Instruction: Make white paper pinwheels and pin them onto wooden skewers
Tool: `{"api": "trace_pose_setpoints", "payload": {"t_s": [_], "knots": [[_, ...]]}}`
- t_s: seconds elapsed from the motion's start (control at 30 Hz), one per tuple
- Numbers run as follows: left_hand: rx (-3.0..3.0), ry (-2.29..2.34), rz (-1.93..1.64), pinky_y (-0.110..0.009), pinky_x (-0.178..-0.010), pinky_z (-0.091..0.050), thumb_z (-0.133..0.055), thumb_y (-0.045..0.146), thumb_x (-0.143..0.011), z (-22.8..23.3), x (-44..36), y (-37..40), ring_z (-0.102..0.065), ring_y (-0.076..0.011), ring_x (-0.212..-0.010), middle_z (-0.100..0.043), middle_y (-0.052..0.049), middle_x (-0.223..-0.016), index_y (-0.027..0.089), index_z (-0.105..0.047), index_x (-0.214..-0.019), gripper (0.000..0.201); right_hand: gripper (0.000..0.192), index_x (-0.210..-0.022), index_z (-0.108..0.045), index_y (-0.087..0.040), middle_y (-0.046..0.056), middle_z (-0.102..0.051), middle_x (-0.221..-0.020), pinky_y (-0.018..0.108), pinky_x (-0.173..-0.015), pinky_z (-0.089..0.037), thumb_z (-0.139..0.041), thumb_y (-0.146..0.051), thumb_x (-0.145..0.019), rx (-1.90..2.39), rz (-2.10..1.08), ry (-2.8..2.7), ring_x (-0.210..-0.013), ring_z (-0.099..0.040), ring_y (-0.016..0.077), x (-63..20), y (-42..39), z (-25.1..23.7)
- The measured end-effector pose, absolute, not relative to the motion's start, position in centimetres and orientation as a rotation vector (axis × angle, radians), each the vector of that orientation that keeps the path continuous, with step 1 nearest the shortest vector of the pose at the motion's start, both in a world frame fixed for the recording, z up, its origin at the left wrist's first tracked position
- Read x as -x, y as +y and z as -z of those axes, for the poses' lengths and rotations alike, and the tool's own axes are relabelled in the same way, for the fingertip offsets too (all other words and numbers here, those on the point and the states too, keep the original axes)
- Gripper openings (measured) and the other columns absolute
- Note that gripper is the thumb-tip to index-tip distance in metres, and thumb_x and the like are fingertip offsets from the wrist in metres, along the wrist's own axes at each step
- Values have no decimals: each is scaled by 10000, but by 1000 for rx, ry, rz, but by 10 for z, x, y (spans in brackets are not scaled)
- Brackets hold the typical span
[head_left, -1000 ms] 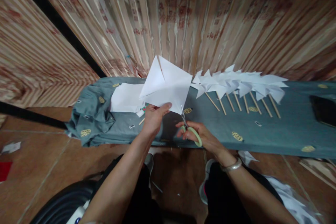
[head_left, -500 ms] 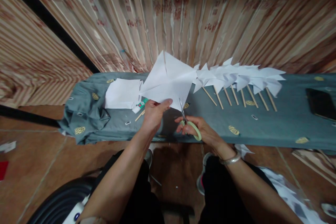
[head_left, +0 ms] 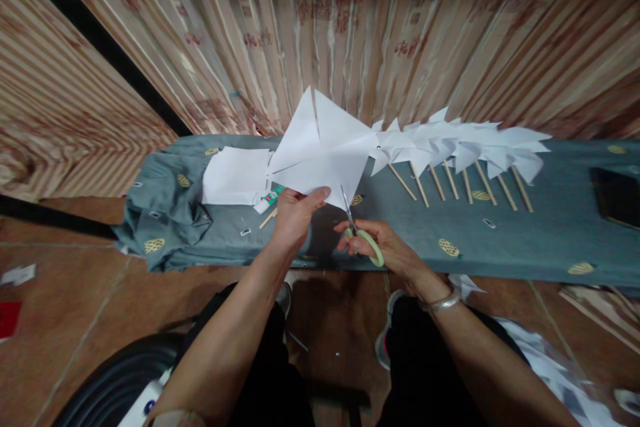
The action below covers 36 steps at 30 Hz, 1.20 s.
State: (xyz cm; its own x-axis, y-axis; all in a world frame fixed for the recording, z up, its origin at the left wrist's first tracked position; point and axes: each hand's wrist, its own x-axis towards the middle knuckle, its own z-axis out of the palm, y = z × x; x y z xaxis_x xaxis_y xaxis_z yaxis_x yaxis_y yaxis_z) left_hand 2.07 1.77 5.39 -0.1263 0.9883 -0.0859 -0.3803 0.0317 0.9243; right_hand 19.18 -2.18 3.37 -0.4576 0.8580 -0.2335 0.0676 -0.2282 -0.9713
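My left hand pinches the lower edge of a square sheet of white paper, thumb on top. Slits run inward from the sheet's top and left corners. Green-handled scissors are in my right hand, its fingers through the loops. Their blades meet the paper near its bottom corner, to the right of my left thumb. Beyond the sheet's right corner lies a row of white paper pinwheels on wooden sticks. A stack of white paper and a green-and-white glue stick lie to the left.
A grey-green cloth with yellow pineapple prints covers the narrow table. A dark phone lies at the right end. Behind hangs a patterned curtain. Paper pieces are on the floor at the lower right, and a black round stool at the lower left.
The view has shifted slightly. Both hands, the paper and the scissors keep nearly the same places; the sheet's top corner sits a little higher in view.
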Motion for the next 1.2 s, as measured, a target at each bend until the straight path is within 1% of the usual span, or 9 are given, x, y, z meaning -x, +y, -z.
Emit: {"api": "trace_pose_setpoints", "payload": {"t_s": [0.1,0.2,0.37,0.6,0.73,0.93,1.03,1.2], "knots": [[-794,1046,-1415,-292,-685,-498,-827,260,-539,-55,-20,17,-628,-158,-683,-687,-3,-702,181,-662,-691,238,566,-1015,-686,-155,23,-684,-777,253,-622,-429,-771,-597,-671,1123,-1748,-1458,-663,-565,120,-191,-22,-33],[-772,1048,-1418,-283,-664,-493,-831,246,-519,-55,-19,18,-617,-147,-657,-685,4,-693,179,-655,-706,266,566,-1012,-683,-150,13,-673,-752,249,-618,-421,-774,-591,-670,1134,-1724,-1470,-646,-544,111,-190,-22,-32],[-756,1053,-1428,-268,-622,-463,-830,218,-505,-55,-18,18,-594,-132,-616,-677,14,-682,179,-656,-705,268,536,-986,-688,-163,-3,-657,-723,240,-606,-424,-805,-558,-643,1153,-1709,-1430,-640,-545,105,-188,-23,-32],[-742,1075,-1423,-270,-623,-473,-833,229,-481,-58,-17,18,-602,-141,-630,-678,8,-683,179,-662,-702,283,518,-939,-692,-166,-29,-631,-643,220,-521,-383,-842,-520,-592,1144,-1725,-1356,-558,-513,80,-184,-22,-30],[-730,1081,-1417,-275,-627,-471,-837,233,-479,-59,-16,18,-608,-145,-637,-683,4,-698,179,-665,-700,285,489,-894,-699,-166,-45,-621,-608,206,-493,-379,-862,-486,-562,1143,-1750,-1288,-518,-494,62,-183,-22,-30],[-721,1068,-1424,-269,-621,-467,-835,211,-496,-57,-14,19,-594,-128,-604,-677,10,-674,166,-678,-706,265,458,-871,-704,-169,-40,-642,-587,213,-502,-422,-875,-439,-543,1168,-1795,-1210,-516,-542,76,-180,-23,-31],[-719,1091,-1412,-271,-625,-470,-833,217,-496,-57,-13,19,-594,-128,-603,-673,5,-670,160,-675,-676,246,456,-868,-705,-174,-39,-639,-581,224,-502,-433,-868,-458,-551,1162,-1784,-1216,-507,-550,84,-179,-23,-31],[-738,1096,-1364,-280,-621,-466,-826,241,-511,-56,-18,16,-592,-138,-600,-673,0,-660,162,-665,-659,233,477,-904,-705,-171,-25,-655,-642,221,-521,-418,-841,-501,-586,1167,-1688,-1297,-550,-548,87,-178,-23,-28]]}}
